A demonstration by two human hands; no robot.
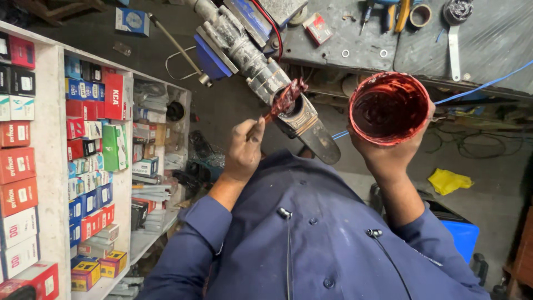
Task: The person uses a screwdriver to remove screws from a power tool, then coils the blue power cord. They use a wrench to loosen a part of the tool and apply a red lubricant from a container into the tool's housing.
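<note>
My left hand (244,150) grips a thin stick whose tip carries a lump of dark red grease (287,99). The lump touches the open head of a grey power tool (300,119). The tool's body lies in a blue vise (214,58) at the edge of the bench. My right hand (388,158) holds up a round open tin (388,108) from below, to the right of the tool. The tin's inside is smeared with the same red grease. My blue sleeves and shirt front fill the lower part of the view.
White shelves (50,166) packed with several small coloured boxes stand on the left. A grey workbench (355,39) at the top carries hand tools, tape and washers. A blue cable (483,84) runs right. A yellow cloth (448,181) and a blue bin (462,236) sit on the floor.
</note>
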